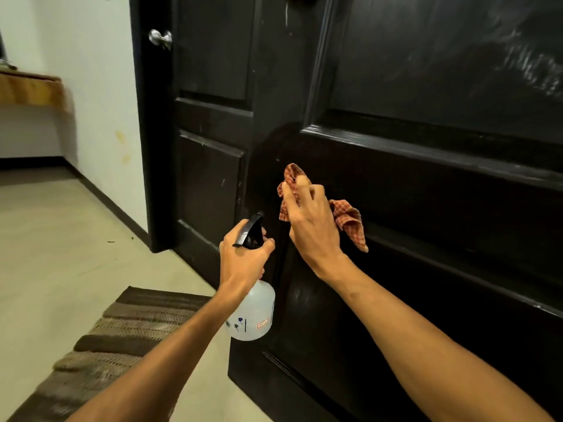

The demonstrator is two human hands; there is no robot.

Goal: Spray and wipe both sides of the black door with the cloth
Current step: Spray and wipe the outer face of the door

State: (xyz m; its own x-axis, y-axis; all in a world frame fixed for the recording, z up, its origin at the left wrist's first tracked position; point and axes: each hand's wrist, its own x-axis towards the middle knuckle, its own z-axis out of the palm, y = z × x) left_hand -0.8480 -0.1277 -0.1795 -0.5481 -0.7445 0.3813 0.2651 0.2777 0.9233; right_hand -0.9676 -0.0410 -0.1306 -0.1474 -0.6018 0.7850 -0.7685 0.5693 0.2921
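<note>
Black door point(426, 193): fills the right and centre of view, glossy painted wood with raised rectangular panels and moulded edges. Hazy wipe streaks on the upper right panel, a few small light scuffs near the left edge. A second black panelled surface sits behind it at the left, carrying a round brushed-metal knob point(159, 37).

Floor point(61, 239): pale, smooth, matte. Dark skirting runs along the base of the white wall point(91, 71), which has a couple of yellowish stains low down.

Mat point(122, 336): lies on the floor bottom left, coarse woven, brown and tan bands, long rectangle.

Wooden ledge point(30, 89): far left on the wall, light grain, blurred.

Spray bottle point(253, 312): rounded translucent white plastic body, black trigger head, small printed marks and a red label on the side. Liquid level can't be read through the plastic. Held upright just beside the door's left edge, nozzle pointing toward the door.

Cloth point(350, 222): thin woven fabric, orange-red and white check, crumpled. Pressed against the door's middle rail, loose corner hanging at the right.

Left hand point(243, 257): wrapped round the bottle neck below the trigger head.

Right hand point(313, 220): fingers spread fairly straight over the cloth, pressing it flat to the door.
</note>
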